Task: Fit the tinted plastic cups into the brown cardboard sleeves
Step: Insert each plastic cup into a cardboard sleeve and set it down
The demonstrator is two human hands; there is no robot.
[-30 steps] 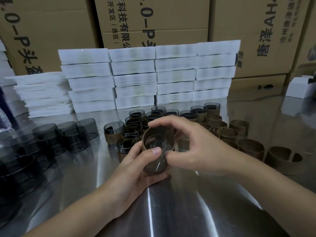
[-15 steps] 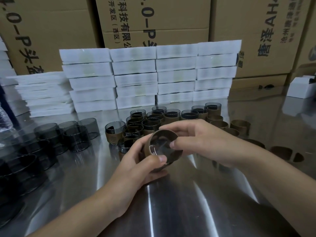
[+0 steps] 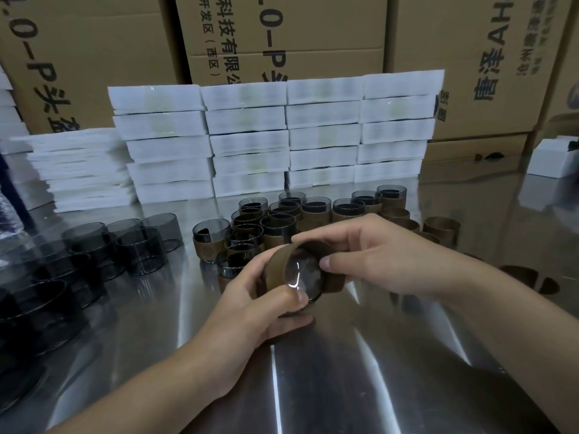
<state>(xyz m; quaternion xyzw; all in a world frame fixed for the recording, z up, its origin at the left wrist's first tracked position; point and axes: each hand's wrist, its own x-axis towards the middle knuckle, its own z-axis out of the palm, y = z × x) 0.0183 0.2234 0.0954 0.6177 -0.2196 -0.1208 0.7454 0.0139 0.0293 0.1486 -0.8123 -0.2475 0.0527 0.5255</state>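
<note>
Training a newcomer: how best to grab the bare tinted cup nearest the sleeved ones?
Probably take the bare tinted cup by its round wall, thumb and fingers either side, coming from its right: it stands upright, and other cups crowd its left.

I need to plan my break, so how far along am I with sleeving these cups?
Done: about a dozen sleeved cups stand grouped mid-table. In hand: your left hand and right hand hold one sleeve with a cup inside it; whether it is fully seated is unclear. Left: a batch of bare tinted cups on the left and several empty sleeves on the right.
</note>
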